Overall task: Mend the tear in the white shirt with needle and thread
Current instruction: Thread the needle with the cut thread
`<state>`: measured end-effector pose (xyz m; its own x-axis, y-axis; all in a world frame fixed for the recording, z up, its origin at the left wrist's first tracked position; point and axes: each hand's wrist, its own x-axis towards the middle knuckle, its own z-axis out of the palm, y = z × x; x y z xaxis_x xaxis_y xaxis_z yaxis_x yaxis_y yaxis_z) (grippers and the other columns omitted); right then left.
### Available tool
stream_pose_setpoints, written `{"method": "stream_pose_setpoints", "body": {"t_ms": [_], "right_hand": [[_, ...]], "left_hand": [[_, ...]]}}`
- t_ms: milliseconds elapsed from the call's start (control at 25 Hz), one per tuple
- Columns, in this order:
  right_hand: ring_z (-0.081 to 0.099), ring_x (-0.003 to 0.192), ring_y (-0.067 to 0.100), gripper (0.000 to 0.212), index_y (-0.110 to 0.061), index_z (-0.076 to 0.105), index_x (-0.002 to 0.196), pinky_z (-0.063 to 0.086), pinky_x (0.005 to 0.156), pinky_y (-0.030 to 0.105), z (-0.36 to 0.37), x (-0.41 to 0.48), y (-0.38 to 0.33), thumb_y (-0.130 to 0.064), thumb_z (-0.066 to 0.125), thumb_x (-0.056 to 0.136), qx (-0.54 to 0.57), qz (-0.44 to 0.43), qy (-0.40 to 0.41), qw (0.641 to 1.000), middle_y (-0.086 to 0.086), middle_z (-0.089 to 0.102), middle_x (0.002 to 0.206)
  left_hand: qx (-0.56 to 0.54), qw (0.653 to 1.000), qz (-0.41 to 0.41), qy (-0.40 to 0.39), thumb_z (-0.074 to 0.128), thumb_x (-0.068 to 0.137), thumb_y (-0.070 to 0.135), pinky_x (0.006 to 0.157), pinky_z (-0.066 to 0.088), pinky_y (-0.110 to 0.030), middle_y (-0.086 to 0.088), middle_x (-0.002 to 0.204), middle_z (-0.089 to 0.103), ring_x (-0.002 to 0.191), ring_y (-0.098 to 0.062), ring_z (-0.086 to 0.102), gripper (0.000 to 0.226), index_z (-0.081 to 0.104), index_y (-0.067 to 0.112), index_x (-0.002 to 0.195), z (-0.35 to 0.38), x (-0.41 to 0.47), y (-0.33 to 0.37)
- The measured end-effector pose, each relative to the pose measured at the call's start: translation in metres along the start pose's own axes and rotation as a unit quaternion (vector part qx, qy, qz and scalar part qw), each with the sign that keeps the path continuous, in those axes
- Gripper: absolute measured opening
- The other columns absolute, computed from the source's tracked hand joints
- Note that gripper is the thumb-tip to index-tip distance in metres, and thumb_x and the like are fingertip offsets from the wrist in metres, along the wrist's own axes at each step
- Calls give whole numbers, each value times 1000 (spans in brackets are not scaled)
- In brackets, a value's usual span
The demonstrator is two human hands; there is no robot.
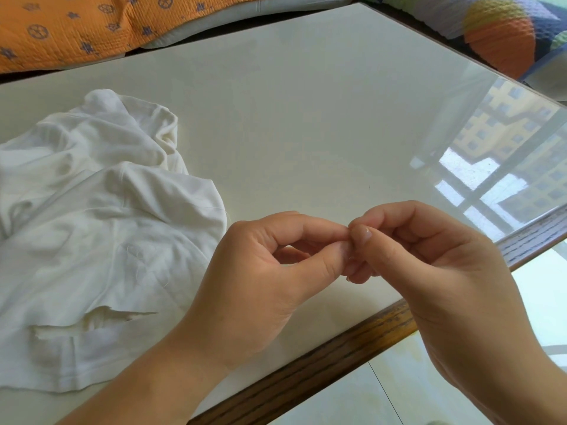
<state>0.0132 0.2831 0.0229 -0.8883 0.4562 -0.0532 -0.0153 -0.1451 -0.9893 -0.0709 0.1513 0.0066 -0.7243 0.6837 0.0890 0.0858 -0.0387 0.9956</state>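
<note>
My left hand (264,271) and right hand (435,271) meet tip to tip above the table (306,102), with the thumb and forefinger of each pressed together. What they pinch, if anything, is too fine to see — I cannot tell. The white shirt (92,210) lies crumpled at my left, neither hand on it. Its tear (104,317) gapes near the hem, no stitch visible. Judgement: threading stage at most — all sewing remains.
</note>
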Motion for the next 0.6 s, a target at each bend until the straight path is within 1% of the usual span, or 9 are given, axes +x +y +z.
{"method": "stream_pose_setpoints", "body": {"t_ms": [40,160,240,320,360,440,480,560,600], "right_hand": [[64,55,15,3,-11,71,70,51,56,17,0,0,0,-14,72,72,-5,1,-4,1000,6,69,61],[65,56,15,13,-13,70,71,51,55,17,0,0,1,-5,72,81,-29,-4,-9,1000,7,69,63],[66,57,17,14,-14,69,72,53,56,20,-1,1,1,-7,72,83,-41,-8,-6,999,6,69,63],[68,58,18,8,-17,68,73,55,55,24,-1,2,1,-13,68,80,-54,-12,-8,998,6,69,63],[68,59,19,8,-17,68,73,55,55,26,-2,2,0,-14,68,80,-57,-9,-4,998,7,68,62],[68,59,21,14,-16,68,73,56,54,29,-3,3,-1,-8,71,84,-50,13,1,999,9,66,61],[68,58,23,13,-15,69,72,57,53,31,-4,4,-1,-8,68,83,-38,31,2,999,10,65,61],[68,57,27,7,-15,69,72,56,52,32,-4,5,-3,-15,67,79,-3,65,-6,998,11,64,64],[68,57,28,4,-15,70,72,56,51,31,-4,6,-4,-18,68,76,16,81,-10,997,12,63,65]], "left_hand": [[16,1000,9,-2,69,81,27,72,53,-16,6,78,75,76,-14,74,11,79,26,87,0,0,0],[60,998,26,4,69,81,33,73,53,-16,10,81,75,79,-15,73,12,78,30,89,-2,0,-1],[85,996,31,11,70,81,33,73,52,-14,11,81,74,80,-14,73,12,77,31,89,-3,0,-2],[105,994,38,13,70,80,34,74,52,-13,12,81,74,81,-14,72,12,77,30,89,-2,0,-2],[110,993,39,13,70,80,34,74,52,-13,12,82,74,81,-14,72,12,78,30,89,-2,0,-2],[111,993,34,14,70,80,34,73,50,-12,12,81,74,80,-13,71,12,78,30,87,-2,0,-3],[109,993,31,15,71,80,33,71,49,-10,12,80,73,78,-11,70,10,78,30,86,-3,0,-3],[101,995,24,15,77,80,26,68,47,-8,14,77,72,72,-6,68,6,78,28,85,-3,0,-4],[96,995,20,18,78,81,21,67,47,-7,14,76,72,69,-4,66,8,78,28,84,-4,0,-5]]}}
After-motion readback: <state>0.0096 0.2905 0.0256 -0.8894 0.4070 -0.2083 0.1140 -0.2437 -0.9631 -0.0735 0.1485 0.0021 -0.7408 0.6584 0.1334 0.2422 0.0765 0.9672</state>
